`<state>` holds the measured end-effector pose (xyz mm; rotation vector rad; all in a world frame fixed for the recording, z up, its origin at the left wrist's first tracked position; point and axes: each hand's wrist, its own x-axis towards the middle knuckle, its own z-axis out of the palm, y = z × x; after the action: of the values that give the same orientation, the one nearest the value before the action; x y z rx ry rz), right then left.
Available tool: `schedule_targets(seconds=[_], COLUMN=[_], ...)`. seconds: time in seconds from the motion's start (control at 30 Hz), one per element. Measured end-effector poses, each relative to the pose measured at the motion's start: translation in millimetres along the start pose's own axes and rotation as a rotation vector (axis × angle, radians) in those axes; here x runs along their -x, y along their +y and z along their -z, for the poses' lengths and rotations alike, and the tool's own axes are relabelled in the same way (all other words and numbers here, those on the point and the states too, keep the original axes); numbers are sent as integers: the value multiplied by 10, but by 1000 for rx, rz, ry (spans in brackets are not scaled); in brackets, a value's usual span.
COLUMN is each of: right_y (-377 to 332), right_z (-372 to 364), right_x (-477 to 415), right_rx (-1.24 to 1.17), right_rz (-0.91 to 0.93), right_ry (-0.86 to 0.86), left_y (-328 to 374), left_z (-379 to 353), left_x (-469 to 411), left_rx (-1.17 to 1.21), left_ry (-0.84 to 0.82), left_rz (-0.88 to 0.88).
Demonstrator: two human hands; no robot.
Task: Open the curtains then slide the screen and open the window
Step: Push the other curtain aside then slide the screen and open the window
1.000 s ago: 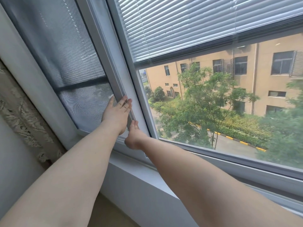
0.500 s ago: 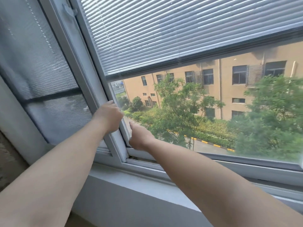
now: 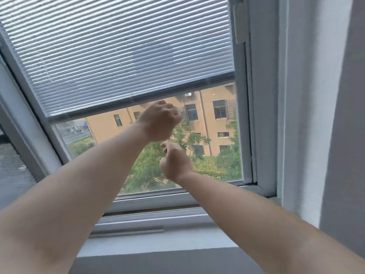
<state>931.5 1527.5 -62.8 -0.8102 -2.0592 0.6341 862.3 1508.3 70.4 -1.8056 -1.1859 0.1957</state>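
The window pane (image 3: 215,169) fills the middle of the view, with a slatted white blind (image 3: 118,56) covering its upper half. My left hand (image 3: 160,121) is a closed fist in front of the glass, just under the blind's bottom rail. My right hand (image 3: 175,163) hangs a little lower, fingers curled in, also in front of the glass. Neither hand visibly holds anything. The sash's left stile (image 3: 39,123) stands apart from both hands. Dark screen mesh (image 3: 11,171) shows at the far left edge. No curtain is in view.
The white outer frame (image 3: 262,115) runs down the right side, with a small plate (image 3: 240,22) near its top. A grey wall (image 3: 343,135) lies beyond it. The window track and sill (image 3: 158,242) run below my forearms. Trees and a tan building show outside.
My view has swung right. Both hands left the sash's left stile and moved right, in front of the glass. My left hand went from flat on the screen to a fist.
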Motion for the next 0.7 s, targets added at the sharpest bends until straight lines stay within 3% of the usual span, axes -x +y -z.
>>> schedule_targets(seconds=[0.17, 0.37, 0.53, 0.7], right_y=[437, 782, 1058, 1150], right_z=[654, 1295, 1669, 1835], right_x=[257, 428, 542, 545], right_rx=[82, 116, 44, -56], right_rz=[-114, -317, -450, -446], right_ry=[215, 481, 492, 346], left_y=[535, 1176, 1380, 1437], left_z=[232, 323, 316, 334], left_x=[-724, -1343, -1628, -1692], left_rx=[33, 75, 10, -113], left_ry=[188, 228, 185, 138], left_rz=[-113, -294, -319, -316])
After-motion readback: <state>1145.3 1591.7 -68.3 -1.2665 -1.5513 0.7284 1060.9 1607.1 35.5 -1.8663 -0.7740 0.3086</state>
